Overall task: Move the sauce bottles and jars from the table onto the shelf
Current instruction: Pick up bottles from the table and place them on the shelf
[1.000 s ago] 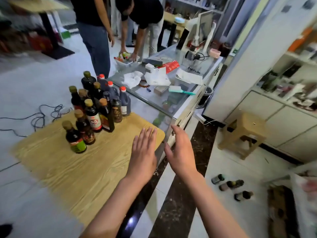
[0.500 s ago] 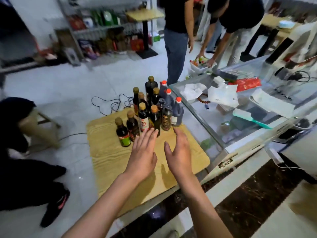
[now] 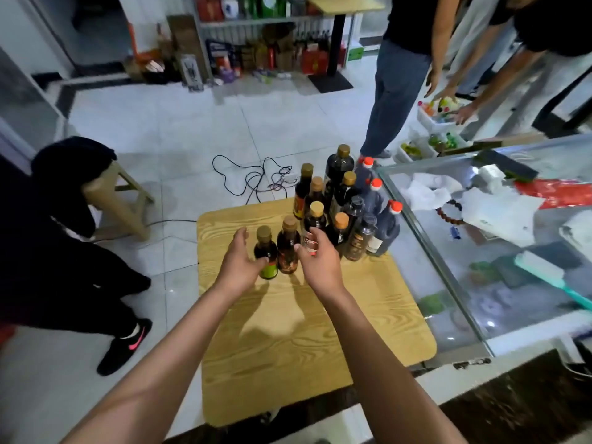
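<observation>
Several dark sauce bottles stand clustered at the far right of the wooden table (image 3: 288, 354). My left hand (image 3: 238, 267) curves around the small green-labelled bottle (image 3: 266, 251) at the front of the group; the thumb touches its label while the fingers stay spread a little to its left. My right hand (image 3: 318, 267) wraps thumb and fingers round the lower part of the red-labelled bottle (image 3: 315, 221). Between the two hands stands a brown-labelled bottle (image 3: 288, 248). Behind them are taller gold-capped bottles (image 3: 339, 168) and red-capped jugs (image 3: 389, 225). A stocked metal shelf (image 3: 256, 22) stands far back.
A glass display counter (image 3: 448, 283) borders the table's right side. A seated person's leg and shoe (image 3: 125, 344) and a wooden stool (image 3: 118, 200) are on the left. Loose cables (image 3: 256, 177) lie on the floor behind the table. Two people (image 3: 400, 75) stand at the back right.
My view turned left and closed in on the table. Both hands moved forward from hovering flat above the table to the front bottles, and the right now grips one.
</observation>
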The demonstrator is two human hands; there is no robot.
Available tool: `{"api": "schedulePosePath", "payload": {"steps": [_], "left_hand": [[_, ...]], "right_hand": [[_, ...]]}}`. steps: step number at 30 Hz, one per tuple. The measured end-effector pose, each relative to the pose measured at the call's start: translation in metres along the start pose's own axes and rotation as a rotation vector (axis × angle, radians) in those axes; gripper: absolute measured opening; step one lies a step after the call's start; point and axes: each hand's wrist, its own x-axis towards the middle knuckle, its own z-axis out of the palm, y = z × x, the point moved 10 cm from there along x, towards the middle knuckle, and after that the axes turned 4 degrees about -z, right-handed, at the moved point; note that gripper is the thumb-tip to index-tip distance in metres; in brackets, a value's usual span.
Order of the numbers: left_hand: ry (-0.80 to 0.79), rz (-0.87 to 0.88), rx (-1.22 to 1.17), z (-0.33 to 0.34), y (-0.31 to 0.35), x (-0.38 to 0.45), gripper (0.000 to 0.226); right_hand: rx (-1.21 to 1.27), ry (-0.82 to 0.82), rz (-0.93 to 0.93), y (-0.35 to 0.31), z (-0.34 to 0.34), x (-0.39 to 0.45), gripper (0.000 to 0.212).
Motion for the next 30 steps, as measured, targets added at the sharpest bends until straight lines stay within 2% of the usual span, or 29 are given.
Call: {"api": "schedulePosePath", "payload": {"steps": [5, 10, 15, 17, 20, 23, 27, 30], "left_hand": [[-0.116, -0.108, -0.126, 0.014, -0.030, 0.059, 0.091], [-0.130, -0.037, -0.159, 0.038, -0.043, 0.086, 0.048], [-0.169, -0.032, -0.236, 0.054, -0.053, 0.096, 0.040], [-0.187, -0.028, -0.269, 0.056, -0.058, 0.098, 0.041], [-0.181, 0.038, -0.229, 0.054, -0.060, 0.098, 0.041], [-0.159, 0.089, -0.196, 0.052, -0.058, 0.096, 0.043], [-0.146, 0.110, -0.207, 0.052, -0.052, 0.089, 0.031], [-0.061, 0.091, -0.215, 0.047, -0.049, 0.084, 0.023]], "right_hand": [[-0.107, -0.043, 0.089, 0.007, 0.025, 0.048, 0.060], [-0.097, -0.043, 0.146, 0.006, 0.050, 0.069, 0.053], [-0.117, 0.005, 0.198, 0.012, 0.060, 0.077, 0.046], [-0.111, 0.010, 0.210, 0.021, 0.060, 0.078, 0.033], [-0.070, 0.020, 0.221, 0.031, 0.062, 0.072, 0.018], [-0.065, 0.054, 0.201, 0.034, 0.062, 0.064, 0.020], [-0.049, 0.077, 0.192, 0.038, 0.059, 0.059, 0.019], [0.021, 0.118, 0.205, 0.041, 0.053, 0.049, 0.021]]}}
